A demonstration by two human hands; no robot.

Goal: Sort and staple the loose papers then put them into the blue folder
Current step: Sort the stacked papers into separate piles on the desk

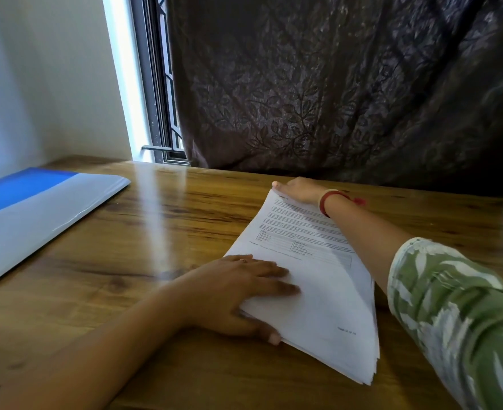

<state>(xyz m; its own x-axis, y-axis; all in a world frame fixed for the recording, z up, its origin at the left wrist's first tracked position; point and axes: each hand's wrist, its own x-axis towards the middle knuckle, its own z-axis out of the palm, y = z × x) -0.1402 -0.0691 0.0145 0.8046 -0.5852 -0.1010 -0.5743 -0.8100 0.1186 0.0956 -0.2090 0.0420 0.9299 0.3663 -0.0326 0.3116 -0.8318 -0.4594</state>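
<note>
left grip: fingers straight, pressing flat on the near-left corner of the paper stack, thumb against its edge | right grip: flat along the stack's far edge, clasping nothing | stack: on table, centre-right | blue folder: far left on table, well apart from stack

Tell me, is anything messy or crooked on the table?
Only a little. The stack of white printed papers lies slanted on the brown wooden table, and its sheets fan out unevenly at the near right corner. The left hand and right hand rest on its edges. Nothing looks spilled or torn.
</note>
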